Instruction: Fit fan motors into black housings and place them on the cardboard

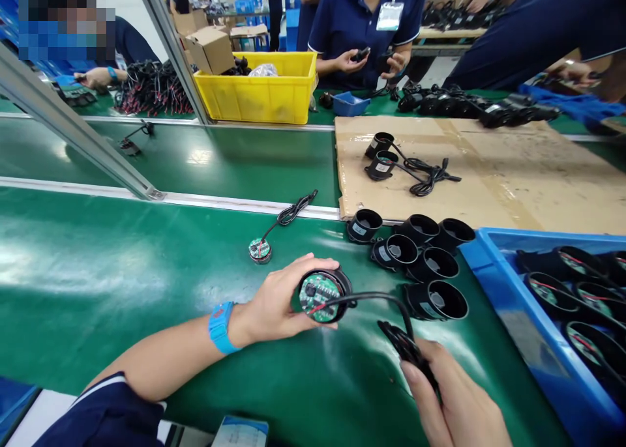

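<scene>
Right hand (pixel 460 395), lower right: pinched on cable (pixel 405 349). Left hand (pixel 276 300), centre: curled round cup (pixel 347 283). Cup likely light, stiff; grip outside, sparing fragile-looking board (pixel 320 289).

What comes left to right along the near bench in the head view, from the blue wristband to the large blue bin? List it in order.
Blue wristband → left hand → held black housing with green circuit board inside → right hand, gripping the cable bundle → large blue bin.
</scene>
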A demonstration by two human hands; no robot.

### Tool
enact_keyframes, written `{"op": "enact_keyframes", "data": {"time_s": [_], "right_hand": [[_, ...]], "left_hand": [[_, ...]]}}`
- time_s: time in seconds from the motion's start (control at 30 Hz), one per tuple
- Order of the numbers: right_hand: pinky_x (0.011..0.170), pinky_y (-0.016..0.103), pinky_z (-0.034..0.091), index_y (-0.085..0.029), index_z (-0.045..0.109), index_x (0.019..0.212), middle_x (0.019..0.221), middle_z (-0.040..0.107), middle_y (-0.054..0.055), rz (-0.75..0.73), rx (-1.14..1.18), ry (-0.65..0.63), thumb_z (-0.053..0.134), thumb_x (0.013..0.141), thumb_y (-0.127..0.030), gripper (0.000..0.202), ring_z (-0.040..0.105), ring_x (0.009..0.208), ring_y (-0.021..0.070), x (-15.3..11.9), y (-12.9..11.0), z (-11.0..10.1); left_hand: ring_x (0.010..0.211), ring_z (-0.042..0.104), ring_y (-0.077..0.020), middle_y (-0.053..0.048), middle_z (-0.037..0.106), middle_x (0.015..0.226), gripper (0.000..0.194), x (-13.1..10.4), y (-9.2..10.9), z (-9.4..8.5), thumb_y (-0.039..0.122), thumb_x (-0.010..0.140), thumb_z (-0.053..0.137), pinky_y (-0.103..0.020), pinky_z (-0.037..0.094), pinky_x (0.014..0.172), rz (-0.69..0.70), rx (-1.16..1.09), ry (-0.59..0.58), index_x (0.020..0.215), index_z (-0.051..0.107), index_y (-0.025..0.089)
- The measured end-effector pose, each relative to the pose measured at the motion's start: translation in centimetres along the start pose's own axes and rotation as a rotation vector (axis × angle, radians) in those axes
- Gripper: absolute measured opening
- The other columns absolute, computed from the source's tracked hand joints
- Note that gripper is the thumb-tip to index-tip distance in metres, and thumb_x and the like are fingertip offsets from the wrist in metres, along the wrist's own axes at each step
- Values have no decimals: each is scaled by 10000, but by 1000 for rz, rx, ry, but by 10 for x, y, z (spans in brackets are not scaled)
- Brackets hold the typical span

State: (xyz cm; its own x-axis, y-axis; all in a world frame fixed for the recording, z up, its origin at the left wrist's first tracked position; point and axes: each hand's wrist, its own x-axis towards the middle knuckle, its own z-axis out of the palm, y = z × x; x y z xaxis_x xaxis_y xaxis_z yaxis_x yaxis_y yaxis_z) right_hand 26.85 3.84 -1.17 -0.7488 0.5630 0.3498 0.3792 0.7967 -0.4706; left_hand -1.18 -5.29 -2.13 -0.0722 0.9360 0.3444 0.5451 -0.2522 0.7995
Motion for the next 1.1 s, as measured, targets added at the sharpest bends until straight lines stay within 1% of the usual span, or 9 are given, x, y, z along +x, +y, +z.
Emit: {"op": "enact_keyframes", "data": {"time_s": [0.07,0.13,0.27,0.43,0.57,0.7,0.83,0.97,1.1], "right_hand": [[592,213,558,-210,553,1161,874,689,23,-32,-17,18,391,1105,-429,279,713,692,156,3,-1,0],[597,217,563,-209,556,1180,899,699,28,-33,-21,13,399,1104,-415,270,719,714,161,4,-2,0],[571,220,554,-228,559,1220,894,691,17,-6,54,-5,413,1095,-423,274,699,676,155,5,-5,4],[644,216,574,-210,567,1226,915,700,28,-61,82,39,426,1098,-372,250,720,762,160,16,-8,19],[653,222,569,-202,577,1230,917,689,37,-85,114,83,422,1095,-348,252,700,733,157,26,-10,26],[660,252,572,-180,591,1218,901,691,50,-87,80,96,452,1082,-320,240,697,723,177,30,-7,31],[699,300,579,-187,604,1212,933,710,78,5,67,141,437,1080,-317,250,704,747,206,28,-4,37],[701,312,579,-177,609,1228,933,712,81,-26,46,96,450,1079,-336,270,703,753,217,26,0,40],[727,287,581,-186,609,1208,990,728,77,-5,31,153,459,1070,-311,239,726,811,212,25,7,43]], "left_hand": [[1203,662,-326,-132,664,1322,706,-1,-3,1,527,825,810,-507,495,1113,-60,41,-121,1381,514,207],[1239,641,-337,-134,666,1319,668,-2,-4,0,527,844,791,-509,513,1089,-91,62,-155,1364,524,203],[1276,623,-307,-112,640,1380,772,-3,0,-6,488,828,824,-502,397,1199,16,9,36,1453,442,246],[1168,681,-330,-154,679,1298,670,-4,-3,-7,549,869,755,-452,576,982,-51,64,-152,1384,514,196],[1263,626,-316,-139,624,1392,762,-3,-5,-7,534,836,799,-425,511,1090,-36,-24,-50,1444,459,227],[1347,551,-385,-166,635,1371,674,-3,-9,-4,599,892,699,-551,450,1142,-77,49,-215,1387,512,182],[1349,552,-368,-157,603,1415,781,-6,-9,-1,607,860,734,-564,370,1207,-54,24,-32,1460,429,211],[1322,573,-372,-171,637,1343,668,-7,-15,3,522,864,770,-527,478,1123,-75,65,-251,1378,507,186],[1413,484,-365,-145,593,1434,775,-8,-20,6,505,857,785,-562,335,1232,-72,18,-168,1465,406,210]]}}
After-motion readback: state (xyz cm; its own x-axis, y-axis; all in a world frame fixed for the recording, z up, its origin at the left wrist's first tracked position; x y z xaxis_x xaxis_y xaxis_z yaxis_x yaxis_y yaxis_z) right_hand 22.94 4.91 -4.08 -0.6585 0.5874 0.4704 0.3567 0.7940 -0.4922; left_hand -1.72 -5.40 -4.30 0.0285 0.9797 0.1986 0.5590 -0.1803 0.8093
